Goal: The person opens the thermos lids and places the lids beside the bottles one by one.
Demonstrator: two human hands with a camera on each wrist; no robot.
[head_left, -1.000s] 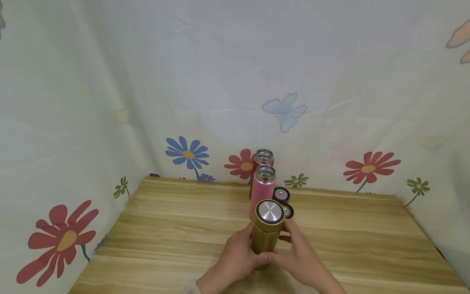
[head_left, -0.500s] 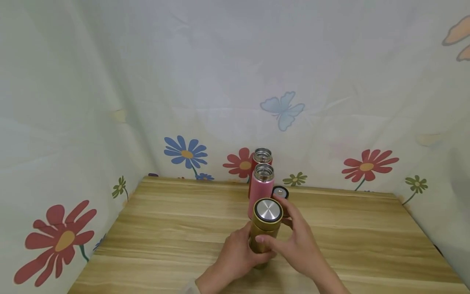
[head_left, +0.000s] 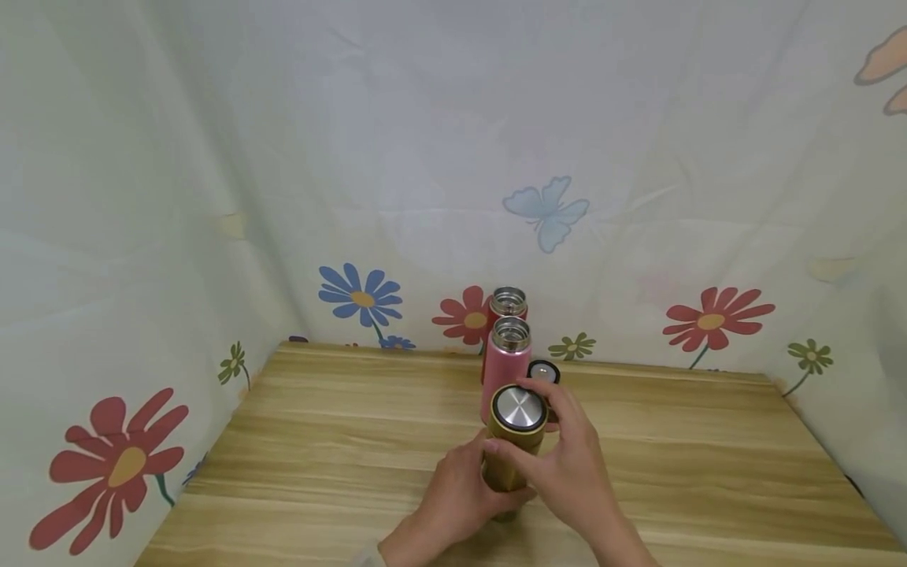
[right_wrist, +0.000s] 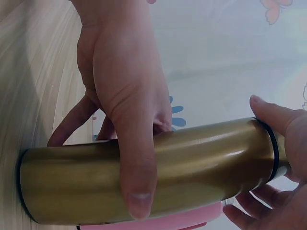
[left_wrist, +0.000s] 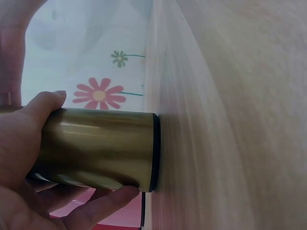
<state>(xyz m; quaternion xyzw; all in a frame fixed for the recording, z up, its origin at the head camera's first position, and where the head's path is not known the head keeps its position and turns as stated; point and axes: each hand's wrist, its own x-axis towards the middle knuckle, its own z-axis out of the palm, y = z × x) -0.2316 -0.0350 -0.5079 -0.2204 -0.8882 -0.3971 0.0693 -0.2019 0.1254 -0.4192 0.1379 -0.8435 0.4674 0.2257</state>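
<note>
A gold vacuum flask (head_left: 501,475) with a round silver-topped lid (head_left: 520,408) stands upright on the table. My left hand (head_left: 456,490) grips its body from the left, thumb in front, as the right wrist view also shows. My right hand (head_left: 575,476) holds the lid at the top, thumb on the near side and fingers on the far side. Just behind stands a pink flask (head_left: 505,370) without a lid, its steel mouth showing. In the left wrist view the gold flask's black base (left_wrist: 156,152) meets the tabletop.
A lidless red flask (head_left: 516,313) stands behind the pink one. Beside them lies a black-rimmed lid (head_left: 544,372); my right hand hides whatever is in front of it. The wooden table (head_left: 340,441) ends at a flower-printed curtain (head_left: 425,157).
My right hand has risen from the lower body of the gold flask to its lid, and its fingers now cover the nearer loose lid. The left hand keeps its grip on the body.
</note>
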